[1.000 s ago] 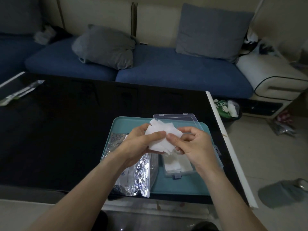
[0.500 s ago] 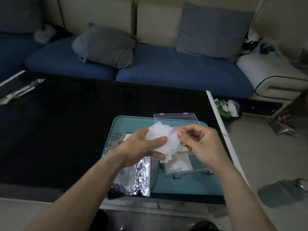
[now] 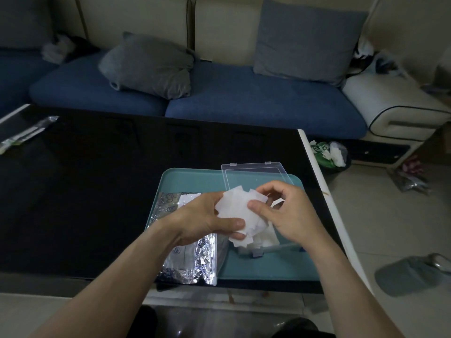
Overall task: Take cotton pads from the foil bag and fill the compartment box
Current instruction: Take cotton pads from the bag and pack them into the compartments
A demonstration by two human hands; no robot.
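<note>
My left hand (image 3: 202, 220) grips a loose stack of white square cotton pads (image 3: 238, 208) between thumb and fingers, above the tray. My right hand (image 3: 285, 213) pinches the right side of the same stack with thumb and curled fingers. Under the hands stands the clear plastic compartment box (image 3: 266, 247), lid (image 3: 253, 172) open toward the far side; white pads lie inside it, and my hands hide most of it. The crinkled foil bag (image 3: 192, 262) lies flat on the left part of the tray, partly under my left wrist.
A teal tray (image 3: 263, 269) carries bag and box at the right front of a black glossy table (image 3: 85, 186). A clear wrapper (image 3: 26, 132) lies at the table's far left. A blue sofa with grey cushions stands behind; a small bin sits on the floor at right.
My right hand has come back from the right to the pad stack and now pinches it; the stack sits lower and flatter between both hands.
</note>
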